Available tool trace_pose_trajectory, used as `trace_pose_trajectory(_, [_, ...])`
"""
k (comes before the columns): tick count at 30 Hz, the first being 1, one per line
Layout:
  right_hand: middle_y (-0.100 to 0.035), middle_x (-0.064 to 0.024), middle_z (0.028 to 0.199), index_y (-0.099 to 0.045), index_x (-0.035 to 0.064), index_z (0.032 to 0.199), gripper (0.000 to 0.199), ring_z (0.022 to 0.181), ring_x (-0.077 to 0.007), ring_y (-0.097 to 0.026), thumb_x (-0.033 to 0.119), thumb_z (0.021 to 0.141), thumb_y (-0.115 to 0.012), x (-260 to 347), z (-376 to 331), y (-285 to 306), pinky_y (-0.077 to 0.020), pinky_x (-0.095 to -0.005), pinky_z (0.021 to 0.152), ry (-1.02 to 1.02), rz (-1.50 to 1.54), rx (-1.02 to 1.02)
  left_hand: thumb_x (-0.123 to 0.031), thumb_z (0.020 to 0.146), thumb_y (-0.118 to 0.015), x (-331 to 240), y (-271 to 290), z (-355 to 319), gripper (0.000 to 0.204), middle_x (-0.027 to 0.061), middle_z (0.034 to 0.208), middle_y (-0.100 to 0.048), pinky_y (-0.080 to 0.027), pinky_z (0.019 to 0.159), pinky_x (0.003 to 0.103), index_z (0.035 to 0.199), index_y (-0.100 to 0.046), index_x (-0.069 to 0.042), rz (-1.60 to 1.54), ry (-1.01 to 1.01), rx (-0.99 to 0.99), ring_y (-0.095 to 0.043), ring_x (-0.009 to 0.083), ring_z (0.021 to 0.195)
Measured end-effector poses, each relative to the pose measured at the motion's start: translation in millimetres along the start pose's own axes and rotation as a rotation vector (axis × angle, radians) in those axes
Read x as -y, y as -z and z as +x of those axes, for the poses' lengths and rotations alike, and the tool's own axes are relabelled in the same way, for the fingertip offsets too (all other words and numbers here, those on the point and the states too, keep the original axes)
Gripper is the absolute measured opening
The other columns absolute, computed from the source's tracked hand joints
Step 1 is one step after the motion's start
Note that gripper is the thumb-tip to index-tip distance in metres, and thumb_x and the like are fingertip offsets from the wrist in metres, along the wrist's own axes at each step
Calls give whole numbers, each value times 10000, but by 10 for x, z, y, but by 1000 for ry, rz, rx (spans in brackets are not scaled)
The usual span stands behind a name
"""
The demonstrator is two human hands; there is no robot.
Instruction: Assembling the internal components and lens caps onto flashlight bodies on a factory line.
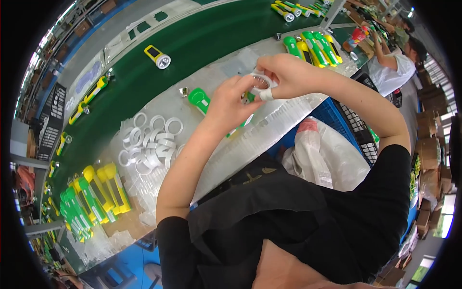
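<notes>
Both my hands are raised over the near part of the bench, close together. A white plastic ring [264,77] is pinched in my right hand [291,77], whose thumb has white tape round it. My left hand [230,103] is curled, its fingertips closed on the ring's left edge. A small shiny and green bit shows between the left fingers and thumb; I cannot make out what it is. Beneath the left hand lies a green flashlight [197,98], partly covered by it. Just left of that flashlight sits a small silver reflector cup [183,91].
Loose white rings [156,137] are heaped left of my left forearm. Green and yellow flashlights [98,192] lie in rows at the near left, others [315,48] at the far right. A single flashlight [158,57] lies on the green belt [192,41]. A co-worker [394,67] sits at right.
</notes>
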State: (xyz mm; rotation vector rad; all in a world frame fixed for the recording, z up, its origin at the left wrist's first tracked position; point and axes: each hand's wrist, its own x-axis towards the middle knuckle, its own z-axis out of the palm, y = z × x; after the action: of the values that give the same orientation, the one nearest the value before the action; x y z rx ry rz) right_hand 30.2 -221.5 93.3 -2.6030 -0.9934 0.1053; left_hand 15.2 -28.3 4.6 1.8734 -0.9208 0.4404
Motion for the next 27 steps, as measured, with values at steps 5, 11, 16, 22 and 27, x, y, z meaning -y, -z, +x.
trace_pose_trajectory(5, [-643,-173,732,-616,-33,945,578,724,-350,-653,475,702,-751,57,107,-15,-515,-417,659,-287,-202,3,-152,716,-791,-3,-6,55,306,58,799,-617,-493,624,382,980,-637,-148,55,95,13,-624,257,737])
trace_pose_trajectory(11, [-578,-125,680,-580,13,851,541,651,-299,-608,481,679,-791,-298,74,-38,-474,-401,603,325,210,-157,-185,705,-810,23,-73,38,324,70,785,-601,-491,628,385,971,-630,-143,26,23,-55,-616,271,734])
trace_pose_trajectory(16, [-595,-127,891,-584,4,1055,525,776,-265,-606,368,733,-782,97,137,-12,-489,-377,666,-265,-276,94,-175,705,-805,-5,-64,23,316,71,786,-603,-489,633,393,963,-625,-139,51,67,-20,-611,271,730])
trace_pose_trajectory(22, [-585,-144,749,-594,4,878,455,669,-277,-580,385,716,-783,-184,39,-72,-476,-375,608,272,141,-120,-157,707,-794,14,-57,20,304,66,737,-576,-478,619,400,959,-624,-148,2,47,-54,-597,265,706])
trace_pose_trajectory(27, [-605,-133,934,-581,-3,1052,480,788,-254,-593,336,765,-764,172,141,10,-493,-363,684,-279,-216,141,-135,696,-818,20,-56,13,326,35,827,-645,-466,577,305,977,-652,-120,122,58,-47,-565,187,655])
